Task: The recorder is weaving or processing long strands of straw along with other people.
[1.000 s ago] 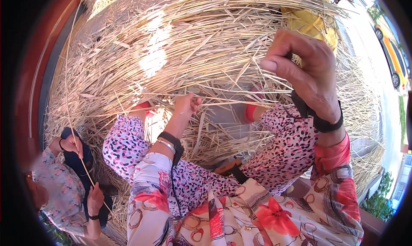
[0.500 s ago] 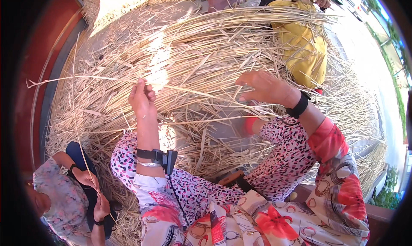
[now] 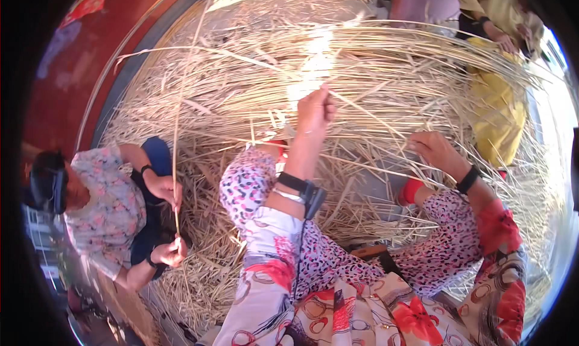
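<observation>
Across the whole middle of the view lies a big heap of straw, pale dry stalks piled thick, most of them running left to right and bending with the lens. On the left sits a second person in a flowered top, holding one long stalk upright between two hands, its top reaching far up over the heap. At the upper right a third person in yellow crouches at the edge of the pile, partly hidden by the stalks. The wearer's knees in spotted pink cloth rise between the arms and cover the near part of the heap; loose short pieces lie scattered about them.

Bare grey ground shows through between the knees. A dark red wall curves along the left, and strong sun falls on the top of the pile.

The left hand is raised over the heap, its fingers closed together on a thin stalk at the middle of the pile. That stalk runs slantwise, from the hand down toward the right, with its long axis near level. The right hand rests lower on the straw at the right, fingers bent into the stalks; whether they grip any I cannot tell. Both wrists carry dark bands.
</observation>
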Demonstrator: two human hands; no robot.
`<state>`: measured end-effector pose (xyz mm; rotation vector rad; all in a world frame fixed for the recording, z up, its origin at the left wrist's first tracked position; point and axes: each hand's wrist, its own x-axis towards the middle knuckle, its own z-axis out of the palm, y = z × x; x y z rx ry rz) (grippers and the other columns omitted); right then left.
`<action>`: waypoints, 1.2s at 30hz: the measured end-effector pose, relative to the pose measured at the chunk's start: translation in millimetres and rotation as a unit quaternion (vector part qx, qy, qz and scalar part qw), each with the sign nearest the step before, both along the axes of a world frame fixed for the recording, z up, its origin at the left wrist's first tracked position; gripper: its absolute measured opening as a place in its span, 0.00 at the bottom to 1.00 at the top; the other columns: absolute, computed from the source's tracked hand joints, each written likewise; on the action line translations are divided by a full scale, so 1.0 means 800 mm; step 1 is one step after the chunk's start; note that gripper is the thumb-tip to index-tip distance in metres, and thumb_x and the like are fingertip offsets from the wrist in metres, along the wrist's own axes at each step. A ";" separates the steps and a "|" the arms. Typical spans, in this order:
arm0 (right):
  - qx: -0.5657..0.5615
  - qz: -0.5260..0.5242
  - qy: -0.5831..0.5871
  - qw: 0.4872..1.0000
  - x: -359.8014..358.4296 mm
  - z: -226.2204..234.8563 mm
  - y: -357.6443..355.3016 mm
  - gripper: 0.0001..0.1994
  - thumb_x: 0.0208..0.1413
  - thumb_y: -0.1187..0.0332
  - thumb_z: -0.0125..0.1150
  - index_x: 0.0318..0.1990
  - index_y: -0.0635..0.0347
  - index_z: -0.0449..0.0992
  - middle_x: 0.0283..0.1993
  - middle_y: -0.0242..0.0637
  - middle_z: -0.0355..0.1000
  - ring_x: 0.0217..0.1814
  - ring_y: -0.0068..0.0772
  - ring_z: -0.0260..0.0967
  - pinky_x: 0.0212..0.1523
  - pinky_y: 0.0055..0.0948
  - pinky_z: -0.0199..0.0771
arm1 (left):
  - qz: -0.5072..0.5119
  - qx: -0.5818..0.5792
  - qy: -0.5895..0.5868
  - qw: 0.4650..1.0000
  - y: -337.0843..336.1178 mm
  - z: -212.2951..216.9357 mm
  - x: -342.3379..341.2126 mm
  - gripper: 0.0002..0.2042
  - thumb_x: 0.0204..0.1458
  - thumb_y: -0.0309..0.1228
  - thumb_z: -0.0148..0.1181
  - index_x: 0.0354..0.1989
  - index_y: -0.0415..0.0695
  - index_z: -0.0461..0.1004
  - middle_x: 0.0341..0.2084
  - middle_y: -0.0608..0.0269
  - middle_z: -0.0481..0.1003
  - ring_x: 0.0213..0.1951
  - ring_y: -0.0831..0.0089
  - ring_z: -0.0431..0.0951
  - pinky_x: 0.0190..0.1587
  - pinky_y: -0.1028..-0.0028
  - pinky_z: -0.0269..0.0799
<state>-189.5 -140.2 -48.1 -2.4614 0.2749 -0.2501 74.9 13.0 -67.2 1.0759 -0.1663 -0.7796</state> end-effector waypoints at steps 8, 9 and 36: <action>-0.023 -0.100 -0.105 0.989 0.043 0.057 0.045 0.06 0.56 0.74 0.51 0.36 0.67 0.73 0.27 0.49 0.68 0.28 0.46 0.67 0.29 0.37 0.64 | -0.118 -0.055 -0.011 0.991 -0.013 0.019 -0.070 0.10 0.54 0.34 0.56 0.24 0.42 0.73 0.14 0.67 0.71 0.13 0.82 0.69 0.12 0.83 0.59; -0.026 -0.099 -0.108 0.989 0.044 0.062 0.041 0.06 0.56 0.74 0.51 0.36 0.67 0.73 0.27 0.49 0.68 0.28 0.46 0.67 0.29 0.37 0.64 | -0.134 -0.061 -0.012 0.989 -0.014 0.023 -0.073 0.10 0.54 0.34 0.56 0.24 0.41 0.73 0.14 0.68 0.71 0.13 0.82 0.69 0.12 0.83 0.58; -0.186 -0.124 -0.099 0.970 -0.019 0.078 0.017 0.05 0.54 0.69 0.52 0.35 0.60 0.71 0.29 0.45 0.70 0.30 0.51 0.70 0.29 0.44 0.69 | -0.254 -0.050 0.104 0.960 -0.052 0.035 -0.123 0.11 0.56 0.35 0.56 0.36 0.38 0.71 0.23 0.65 0.74 0.22 0.78 0.73 0.20 0.83 0.64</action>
